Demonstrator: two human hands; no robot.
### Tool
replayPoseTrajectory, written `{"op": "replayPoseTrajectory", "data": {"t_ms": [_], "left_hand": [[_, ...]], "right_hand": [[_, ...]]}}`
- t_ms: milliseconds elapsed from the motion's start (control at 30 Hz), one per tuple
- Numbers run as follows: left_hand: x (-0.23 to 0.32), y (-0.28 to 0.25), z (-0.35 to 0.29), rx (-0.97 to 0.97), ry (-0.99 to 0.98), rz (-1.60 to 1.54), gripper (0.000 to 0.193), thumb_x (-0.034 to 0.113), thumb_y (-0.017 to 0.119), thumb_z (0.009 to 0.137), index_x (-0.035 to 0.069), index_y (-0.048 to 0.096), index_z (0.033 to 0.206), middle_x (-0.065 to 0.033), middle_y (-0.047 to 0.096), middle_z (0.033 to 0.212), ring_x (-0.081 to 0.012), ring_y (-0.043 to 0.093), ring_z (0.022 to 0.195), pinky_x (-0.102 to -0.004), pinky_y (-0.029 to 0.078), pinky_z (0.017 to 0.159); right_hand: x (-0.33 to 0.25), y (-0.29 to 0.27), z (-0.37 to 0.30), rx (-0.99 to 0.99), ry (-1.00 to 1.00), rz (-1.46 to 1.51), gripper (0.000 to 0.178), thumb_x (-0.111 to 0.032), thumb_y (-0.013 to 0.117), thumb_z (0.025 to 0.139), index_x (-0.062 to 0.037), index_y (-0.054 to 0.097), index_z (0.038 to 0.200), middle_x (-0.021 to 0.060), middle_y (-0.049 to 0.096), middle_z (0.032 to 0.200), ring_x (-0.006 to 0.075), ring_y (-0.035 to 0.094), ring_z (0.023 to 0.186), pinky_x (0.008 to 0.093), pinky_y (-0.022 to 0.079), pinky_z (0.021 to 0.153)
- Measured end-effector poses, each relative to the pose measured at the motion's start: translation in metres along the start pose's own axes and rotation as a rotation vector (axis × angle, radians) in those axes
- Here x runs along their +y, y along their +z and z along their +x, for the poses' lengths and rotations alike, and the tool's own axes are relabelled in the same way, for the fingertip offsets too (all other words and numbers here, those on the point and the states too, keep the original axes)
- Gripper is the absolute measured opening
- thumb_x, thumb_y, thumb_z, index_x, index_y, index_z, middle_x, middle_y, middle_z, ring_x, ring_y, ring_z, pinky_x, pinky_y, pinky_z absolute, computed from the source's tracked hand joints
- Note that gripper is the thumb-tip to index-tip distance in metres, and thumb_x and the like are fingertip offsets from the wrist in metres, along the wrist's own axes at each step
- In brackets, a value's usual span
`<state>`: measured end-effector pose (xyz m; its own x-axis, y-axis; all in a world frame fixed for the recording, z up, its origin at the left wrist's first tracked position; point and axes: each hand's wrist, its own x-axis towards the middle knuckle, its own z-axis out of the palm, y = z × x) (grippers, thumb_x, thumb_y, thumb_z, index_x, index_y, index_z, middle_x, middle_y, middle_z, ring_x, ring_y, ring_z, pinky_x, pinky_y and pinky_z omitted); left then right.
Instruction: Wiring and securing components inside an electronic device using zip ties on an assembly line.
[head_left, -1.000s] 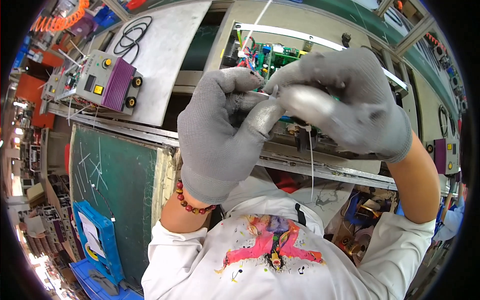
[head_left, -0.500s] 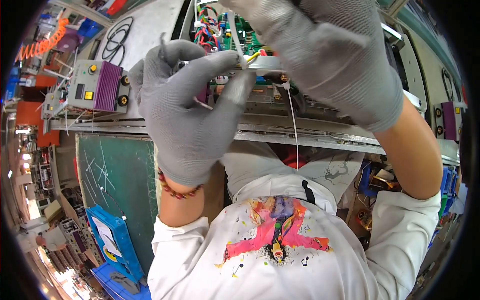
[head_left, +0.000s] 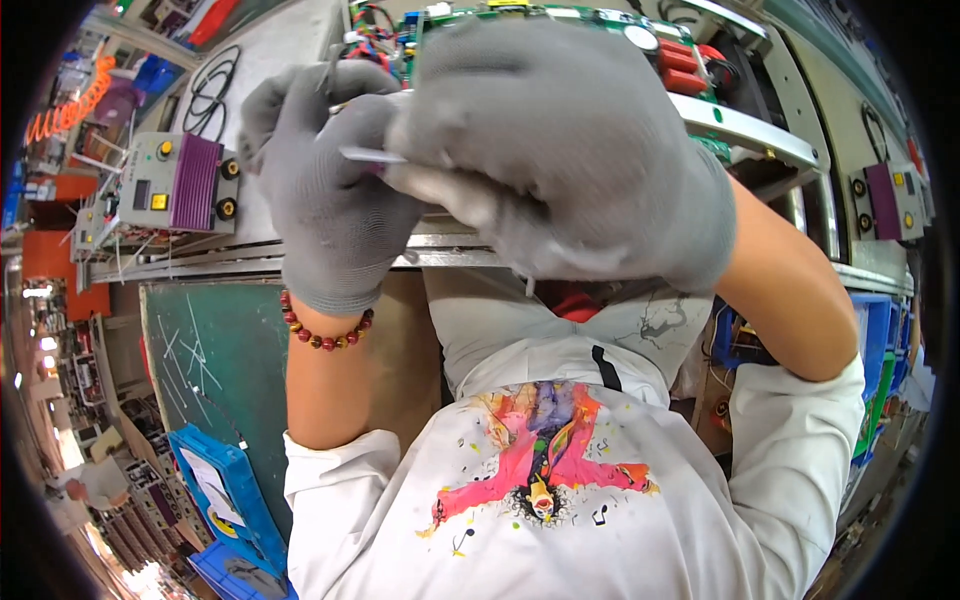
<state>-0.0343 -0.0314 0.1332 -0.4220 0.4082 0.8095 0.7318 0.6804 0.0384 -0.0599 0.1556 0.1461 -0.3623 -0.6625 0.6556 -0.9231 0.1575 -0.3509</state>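
Both hands wear grey knit gloves and are raised close to the camera, pressed together. My right hand [head_left: 570, 150] pinches a thin pale strip [head_left: 368, 155], like a cable tie, whose pointed end sticks out to the left. My left hand [head_left: 330, 190], with a red bead bracelet at the wrist, curls its fingers around the same strip where the hands meet. Behind the hands lies a green circuit board [head_left: 480, 14] with red parts [head_left: 690, 55] and coloured wires. What the fingers enclose is hidden.
A grey and purple box with knobs [head_left: 185, 180] stands at the left, and another [head_left: 890, 200] at the right. A metal rail [head_left: 250, 262] edges the bench. Below it are a green mat [head_left: 215, 350], blue trays [head_left: 220, 490] and blue bins [head_left: 880, 340]. Black cable loops [head_left: 210, 90] lie at the back left.
Both hands have risen toward the camera and closed tighter together. The pale strand that hung below the right hand no longer dangles; only its pointed end shows.
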Motion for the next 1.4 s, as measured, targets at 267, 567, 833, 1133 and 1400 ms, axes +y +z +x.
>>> {"op": "replayPoseTrajectory", "data": {"t_ms": [267, 567, 833, 1133, 1400], "left_hand": [[0.015, 0.004, -0.024, 0.049, -0.127, -0.040, 0.022, 0.016, 0.071, 0.084, 0.003, 0.075, 0.101, -0.0122, 0.069, 0.106, -0.0281, 0.062, 0.099, -0.0397, 0.048, 0.088], [0.083, 0.092, -0.101, 0.135, -0.367, -0.140, 0.091, 0.050, 0.075, 0.088, -0.014, 0.040, 0.142, -0.0240, 0.057, 0.132, -0.0320, 0.061, 0.116, -0.0416, 0.049, 0.100], [0.080, 0.118, -0.093, 0.261, -0.367, -0.203, 0.048, 0.020, 0.076, 0.093, -0.008, 0.058, 0.127, -0.0130, 0.069, 0.115, -0.0190, 0.065, 0.102, -0.0326, 0.051, 0.091], [0.062, 0.115, -0.098, 0.278, -0.564, -0.379, 0.038, -0.003, 0.062, 0.089, -0.010, 0.053, 0.125, -0.0134, 0.065, 0.109, -0.0180, 0.066, 0.090, -0.0301, 0.054, 0.083], [0.022, 0.110, -0.130, 0.098, -0.432, -0.200, 0.065, 0.025, 0.075, 0.093, -0.008, 0.048, 0.142, -0.0180, 0.067, 0.125, -0.0249, 0.068, 0.103, -0.0320, 0.053, 0.089]], "right_hand": [[-0.053, 0.003, -0.036, 0.227, 0.062, -0.431, 0.020, -0.026, 0.076, 0.070, -0.0081, 0.069, 0.075, 0.0066, 0.067, 0.084, 0.0242, 0.067, 0.082, 0.0388, 0.052, 0.067], [-0.201, -0.092, -0.357, 0.804, 1.136, -1.031, 0.038, -0.006, 0.071, 0.087, -0.0024, 0.064, 0.125, 0.0074, 0.071, 0.097, 0.0163, 0.067, 0.082, 0.0293, 0.054, 0.077], [-0.246, -0.253, -0.583, -0.258, 2.039, -1.166, 0.040, -0.033, 0.058, 0.096, -0.0045, 0.066, 0.122, 0.0228, 0.065, 0.123, 0.0387, 0.061, 0.116, 0.0454, 0.049, 0.100], [-0.241, -0.308, -0.682, -0.011, 1.924, -1.229, 0.034, -0.025, 0.060, 0.089, -0.0023, 0.071, 0.111, 0.0200, 0.071, 0.107, 0.0368, 0.067, 0.100, 0.0402, 0.051, 0.087], [-0.275, -0.291, -0.623, -0.052, 1.567, -1.583, 0.047, -0.034, 0.067, 0.092, -0.0065, 0.066, 0.130, 0.0158, 0.070, 0.126, 0.0308, 0.067, 0.112, 0.0392, 0.050, 0.099]]}}
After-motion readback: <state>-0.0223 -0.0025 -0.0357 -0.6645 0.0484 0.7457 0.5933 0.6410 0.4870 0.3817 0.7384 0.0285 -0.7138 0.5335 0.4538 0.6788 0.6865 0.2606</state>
